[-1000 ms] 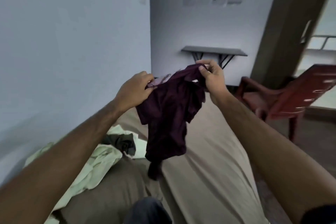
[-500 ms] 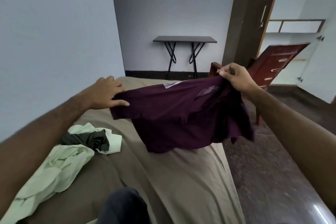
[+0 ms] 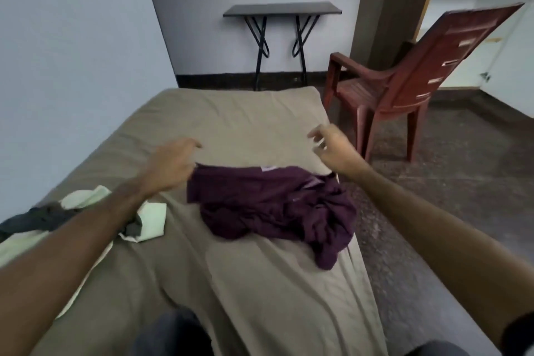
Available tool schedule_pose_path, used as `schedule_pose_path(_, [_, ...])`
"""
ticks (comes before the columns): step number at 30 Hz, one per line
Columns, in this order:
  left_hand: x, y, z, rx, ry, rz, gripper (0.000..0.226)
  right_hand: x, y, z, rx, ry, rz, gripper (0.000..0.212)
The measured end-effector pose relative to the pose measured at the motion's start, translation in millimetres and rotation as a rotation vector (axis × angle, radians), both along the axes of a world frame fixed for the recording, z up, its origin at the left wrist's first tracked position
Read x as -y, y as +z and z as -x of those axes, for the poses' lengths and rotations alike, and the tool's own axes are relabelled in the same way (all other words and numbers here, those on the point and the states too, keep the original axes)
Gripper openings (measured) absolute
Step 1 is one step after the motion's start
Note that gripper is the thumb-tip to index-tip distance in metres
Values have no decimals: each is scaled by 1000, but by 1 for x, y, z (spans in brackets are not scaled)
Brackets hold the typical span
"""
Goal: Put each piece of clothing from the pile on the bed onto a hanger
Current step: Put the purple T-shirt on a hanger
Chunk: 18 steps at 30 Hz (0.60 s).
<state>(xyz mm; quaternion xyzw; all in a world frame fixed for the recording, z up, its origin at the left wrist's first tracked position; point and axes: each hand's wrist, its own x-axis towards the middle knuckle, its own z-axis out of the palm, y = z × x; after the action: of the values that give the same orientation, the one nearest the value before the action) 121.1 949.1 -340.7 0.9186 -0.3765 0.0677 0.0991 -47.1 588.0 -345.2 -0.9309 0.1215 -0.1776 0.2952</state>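
A dark purple shirt (image 3: pixel 277 205) lies crumpled across the tan bed sheet (image 3: pixel 245 124), one end hanging toward the right edge. My left hand (image 3: pixel 170 165) is at the shirt's upper left corner, and the fabric rises to my thumb as if pinched there. Just above the shirt's right end, my right hand (image 3: pixel 332 147) hovers with its fingers spread and holds nothing. At the left of the bed lie a light green garment (image 3: pixel 150 218) and a dark grey garment (image 3: pixel 37 217), partly hidden by my left forearm. No hanger is in view.
A red-brown plastic chair (image 3: pixel 404 78) stands on the dark floor right of the bed. A small black folding table (image 3: pixel 281 9) is against the far wall beyond the bed's end. A wall runs along the bed's left side. A brown door frame (image 3: pixel 381 3) rises behind the chair.
The purple shirt, held stretched in the air between both hands, has dropped onto the bed. My right hand has let go of it, and both hands have lowered.
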Motion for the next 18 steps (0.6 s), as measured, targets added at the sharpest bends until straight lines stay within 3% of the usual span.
schedule_pose_path(3, [49,-57,20,-56,-260,-301,55,-40,-45,8,-344,305,-183,20])
schedule_pose_path(6, [92,-96,39,-91,-294,-438,60,-58,-93,8,-608,443,-244,18])
schedule_pose_path(9, [105,-127,36,-185,-247,-389,55,-69,-131,9,-600,388,-235,21])
schedule_pose_path(13, [98,-134,23,-331,-179,-120,45,-89,-151,14,-456,221,-375,8])
schedule_pose_path(15, [110,-141,6,-378,-221,-147,44,-87,-165,1,-489,150,-391,10])
schedule_pose_path(18, [128,-146,8,-271,-254,-259,37,-82,-170,-1,-490,63,-452,22])
